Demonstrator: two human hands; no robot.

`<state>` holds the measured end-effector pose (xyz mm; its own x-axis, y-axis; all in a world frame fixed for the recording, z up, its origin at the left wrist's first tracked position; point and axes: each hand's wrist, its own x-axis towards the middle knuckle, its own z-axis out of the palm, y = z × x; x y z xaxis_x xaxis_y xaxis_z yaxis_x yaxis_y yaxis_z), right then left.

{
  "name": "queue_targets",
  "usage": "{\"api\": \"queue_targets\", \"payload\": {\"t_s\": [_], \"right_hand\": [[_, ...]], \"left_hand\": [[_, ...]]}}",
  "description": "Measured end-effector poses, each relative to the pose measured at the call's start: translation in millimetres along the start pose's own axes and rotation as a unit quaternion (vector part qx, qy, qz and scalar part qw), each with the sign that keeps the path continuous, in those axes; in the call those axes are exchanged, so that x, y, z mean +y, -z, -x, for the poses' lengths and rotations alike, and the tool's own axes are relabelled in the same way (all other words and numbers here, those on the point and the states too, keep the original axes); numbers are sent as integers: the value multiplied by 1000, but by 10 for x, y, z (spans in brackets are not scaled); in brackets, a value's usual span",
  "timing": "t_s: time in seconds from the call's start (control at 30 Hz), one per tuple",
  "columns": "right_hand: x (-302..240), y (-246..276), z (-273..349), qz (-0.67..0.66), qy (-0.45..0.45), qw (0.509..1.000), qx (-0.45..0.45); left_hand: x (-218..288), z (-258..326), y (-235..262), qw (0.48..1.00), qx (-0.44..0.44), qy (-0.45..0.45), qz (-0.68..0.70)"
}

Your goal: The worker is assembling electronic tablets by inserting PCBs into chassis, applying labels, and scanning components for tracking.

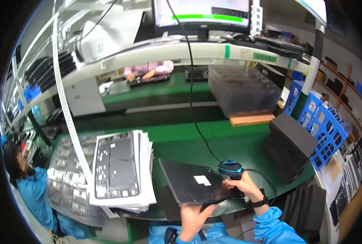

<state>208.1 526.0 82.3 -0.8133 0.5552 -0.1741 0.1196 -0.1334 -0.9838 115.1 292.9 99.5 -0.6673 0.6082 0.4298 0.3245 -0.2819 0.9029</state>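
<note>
My left hand (194, 221) is closed on the near edge of a thin, flat black panel (183, 179), thumb along that edge. The panel tilts over the green bench and carries two small white labels (202, 180); I cannot tell whether it is a laptop or only a cover. Wrapped round a black barcode scanner (231, 167) with blue trim, my right hand (247, 186) is at the panel's right side. A black cable runs up from near the scanner's head. Part of the scanner's handle is hidden by my fingers.
To the left lie a stack of white sheets with a dark panel picture (118, 164) and clear trays of small parts (69, 175). Black foam blocks (290, 142) and blue racks (323, 126) stand right. A monitor (203, 16) sits above; co-workers are left and across.
</note>
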Motion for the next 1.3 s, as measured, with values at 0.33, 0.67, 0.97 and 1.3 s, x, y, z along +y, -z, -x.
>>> {"api": "queue_targets", "payload": {"t_s": [0.33, 0.67, 0.97, 1.3], "right_hand": [[-187, 380, -370, 36, -49, 998, 34], [-102, 737, -415, 10, 14, 994, 111], [-456, 545, -130, -12, 110, 981, 157], [-543, 86, 251, 42, 118, 969, 215]], "left_hand": [[607, -90, -219, 980, 72, 27, -184], [-222, 353, -248, 744, -133, 11, -654], [-56, 163, 198, 877, -196, -8, -439], [922, -371, 3787, 736, 162, -30, -656]]}}
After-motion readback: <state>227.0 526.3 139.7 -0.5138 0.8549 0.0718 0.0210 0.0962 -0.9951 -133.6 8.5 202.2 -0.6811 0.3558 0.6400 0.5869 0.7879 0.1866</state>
